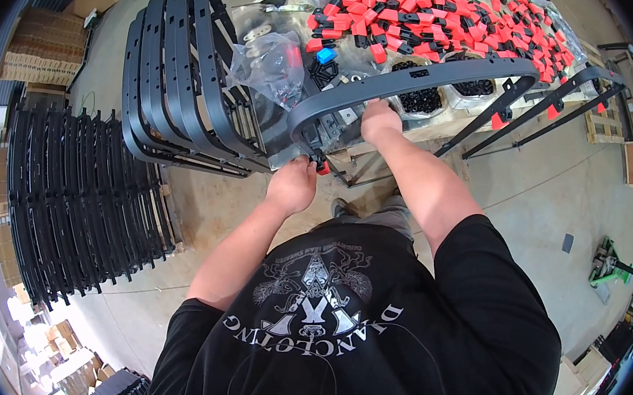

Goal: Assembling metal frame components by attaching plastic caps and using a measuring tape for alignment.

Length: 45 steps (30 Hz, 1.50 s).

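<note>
Black frame (pixel 388 84): upper middle of the picture.
Left hand (pixel 292 186): at the frame's lower left end, by a small red piece (pixel 324 168); fingers bent, can't tell if they pinch.
Right hand (pixel 381 124): just below the frame's curve; fingertips hidden, can't tell its grip.
Red and black bits (pixel 440 19): big heap, top middle.

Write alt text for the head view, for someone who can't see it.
A person's left hand is at one end of a curved black frame, the right hand by its edge; their exact grip is unclear. Beyond lies a heap of red-and-black parts, with a clear bag and similar frames to the left.
</note>
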Available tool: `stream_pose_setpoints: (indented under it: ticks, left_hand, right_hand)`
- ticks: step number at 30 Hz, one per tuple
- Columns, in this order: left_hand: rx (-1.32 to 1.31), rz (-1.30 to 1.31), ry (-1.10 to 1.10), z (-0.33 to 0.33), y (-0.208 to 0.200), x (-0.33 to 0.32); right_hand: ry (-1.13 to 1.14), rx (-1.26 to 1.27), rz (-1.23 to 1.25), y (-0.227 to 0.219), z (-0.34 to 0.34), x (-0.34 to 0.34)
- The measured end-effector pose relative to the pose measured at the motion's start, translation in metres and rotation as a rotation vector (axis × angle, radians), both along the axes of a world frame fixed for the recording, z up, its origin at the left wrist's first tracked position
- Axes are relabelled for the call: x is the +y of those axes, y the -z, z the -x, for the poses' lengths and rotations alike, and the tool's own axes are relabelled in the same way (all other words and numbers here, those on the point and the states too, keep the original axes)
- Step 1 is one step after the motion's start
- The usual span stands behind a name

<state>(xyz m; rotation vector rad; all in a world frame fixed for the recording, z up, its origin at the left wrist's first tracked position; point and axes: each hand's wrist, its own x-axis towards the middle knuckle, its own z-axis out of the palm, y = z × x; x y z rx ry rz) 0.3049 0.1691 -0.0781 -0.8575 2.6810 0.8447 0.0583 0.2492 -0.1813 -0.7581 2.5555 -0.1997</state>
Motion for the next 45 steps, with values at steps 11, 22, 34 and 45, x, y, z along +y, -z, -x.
stream_pose_setpoints:
  ticks: [11,22,34,45]
  left_hand:
    - [-0.007,-0.075,-0.058,-0.005,-0.001,0.000]
    - [0.515,-0.836,-0.094,-0.022,-0.005,0.024]
    - [0.767,-0.535,-0.249,-0.015,-0.003,0.069]
    - [0.953,-0.686,-1.092,-0.038,0.031,0.053]
  right_hand:
    - [0.250,-1.111,0.651,-0.033,-0.050,0.095]
    - [-0.067,-1.182,0.426,-0.108,-0.094,0.120]
    - [-0.374,-0.704,0.532,-0.098,-0.081,0.125]
    - [-0.049,-0.932,0.505,-0.104,-0.040,0.173]
